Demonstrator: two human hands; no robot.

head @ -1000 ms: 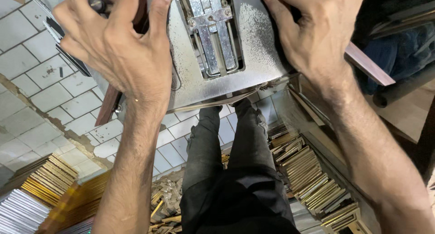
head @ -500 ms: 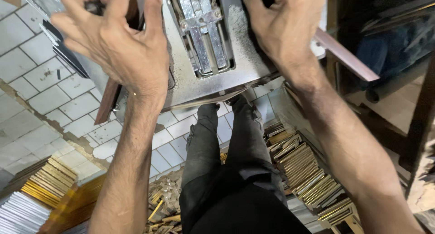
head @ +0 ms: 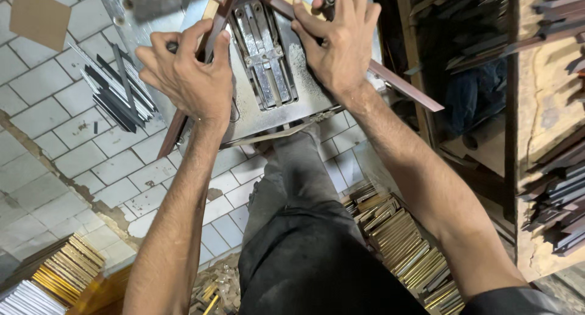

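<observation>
Pressing two brown frame mouldings, left strip and right strip, into a corner on the joining machine's metal table; left hand and right hand both clenched on them. Next call: hold the mitre tight.

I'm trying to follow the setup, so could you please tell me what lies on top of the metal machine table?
On the metal machine table lie two brown moulding strips, meeting near the top edge. The left hand and right hand press them down, hiding parts of each. Central metal bars show between.
</observation>
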